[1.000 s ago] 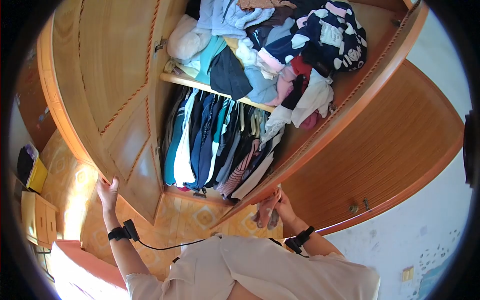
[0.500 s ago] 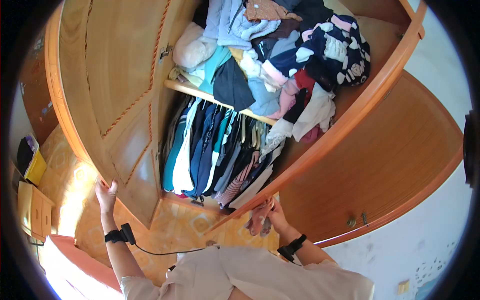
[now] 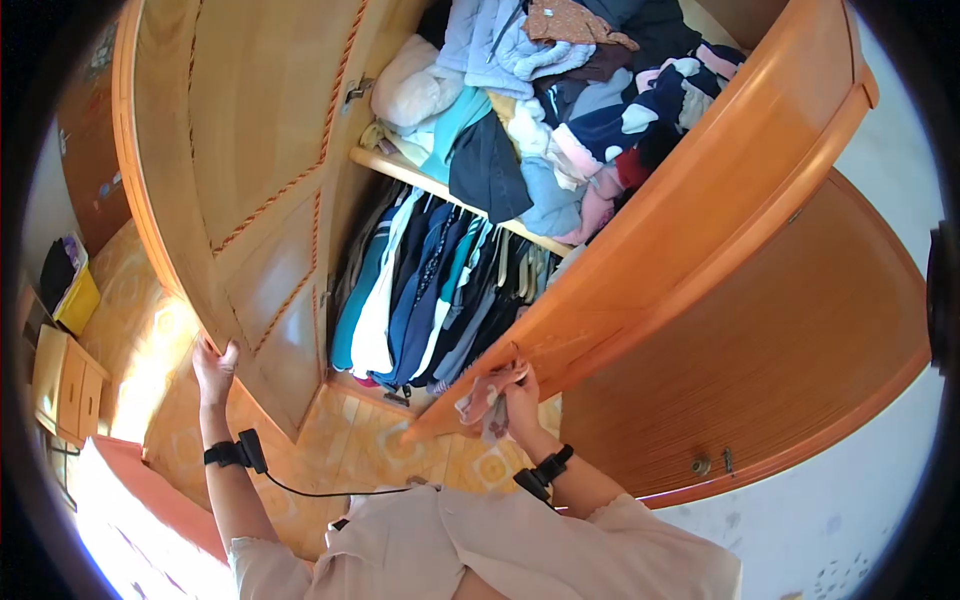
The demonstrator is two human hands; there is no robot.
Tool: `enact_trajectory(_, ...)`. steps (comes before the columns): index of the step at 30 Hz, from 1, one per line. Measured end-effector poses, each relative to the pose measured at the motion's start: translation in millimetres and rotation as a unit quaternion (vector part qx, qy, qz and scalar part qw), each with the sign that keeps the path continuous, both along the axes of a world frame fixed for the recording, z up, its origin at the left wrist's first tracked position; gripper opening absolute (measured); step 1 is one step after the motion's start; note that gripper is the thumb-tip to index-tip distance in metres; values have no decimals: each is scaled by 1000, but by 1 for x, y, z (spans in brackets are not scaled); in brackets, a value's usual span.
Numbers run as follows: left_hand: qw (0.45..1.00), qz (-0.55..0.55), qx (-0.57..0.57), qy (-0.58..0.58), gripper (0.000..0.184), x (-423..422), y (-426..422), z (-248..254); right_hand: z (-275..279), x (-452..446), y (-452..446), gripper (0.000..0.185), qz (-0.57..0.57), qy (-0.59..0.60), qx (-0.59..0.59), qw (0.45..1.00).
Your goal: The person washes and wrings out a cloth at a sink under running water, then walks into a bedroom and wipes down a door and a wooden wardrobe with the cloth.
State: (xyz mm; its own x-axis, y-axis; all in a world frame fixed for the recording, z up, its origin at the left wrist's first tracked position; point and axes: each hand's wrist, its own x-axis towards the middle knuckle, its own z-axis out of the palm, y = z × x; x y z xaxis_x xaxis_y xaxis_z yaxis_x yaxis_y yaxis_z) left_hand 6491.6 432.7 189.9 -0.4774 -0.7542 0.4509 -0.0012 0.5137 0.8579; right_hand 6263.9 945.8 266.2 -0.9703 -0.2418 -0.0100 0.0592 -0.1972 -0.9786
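Note:
My left hand (image 3: 215, 372) is closed around the lower outer edge of the open left wardrobe door (image 3: 265, 130). In my right hand (image 3: 523, 405) is a crumpled pink-and-white cloth (image 3: 483, 400), whose exact kind I cannot make out. That hand is at the lower edge of the right wardrobe door (image 3: 690, 235), which stands partly open and slanted across the opening. Between the doors, a shelf (image 3: 430, 185) bears a heap of folded and loose clothes (image 3: 590, 95). Below it hang several garments (image 3: 410, 290) in a row. The right door hides part of both.
Another brown door panel (image 3: 740, 390) with a round knob is at the right, beside a white wall (image 3: 800, 530). To the left are a small wooden cabinet (image 3: 70, 385) and a yellow bin (image 3: 78, 302). Patterned floor (image 3: 370, 450) shows below the wardrobe.
The right door has swung inward, covering more of the clothes. My right hand and the cloth have moved left with it. My left hand keeps its hold on the left door.

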Motion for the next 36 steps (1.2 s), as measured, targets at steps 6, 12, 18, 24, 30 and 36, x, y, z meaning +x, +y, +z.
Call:
enact_trajectory(6, 1000, -2, 1, 0, 35, 0, -5, -4, 1, -22, -33, 40, -20, 51, -21, 998)
enact_trajectory(12, 1000, 5, 13, -28, 39, 1, -8, -4, -14, -60, -56, 48, -63, 67, -33, 995)
enact_trajectory(18, 1000, 13, 12, -15, 40, 1, 5, 14, -28, -128, -48, 42, 42, 139, 1, 989)
enact_trajectory(24, 999, 33, 5, -37, 41, 0, 5, 16, 122, -161, -29, 20, -53, 414, 60, 907)
enact_trajectory(30, 996, 61, 12, -68, 42, 0, 14, 26, 283, -219, 1, 39, -170, 714, 201, 649)
enact_trajectory(36, 994, 68, 39, -82, 47, -2, 21, 28, 244, -242, -12, 53, -320, 755, 505, 268)
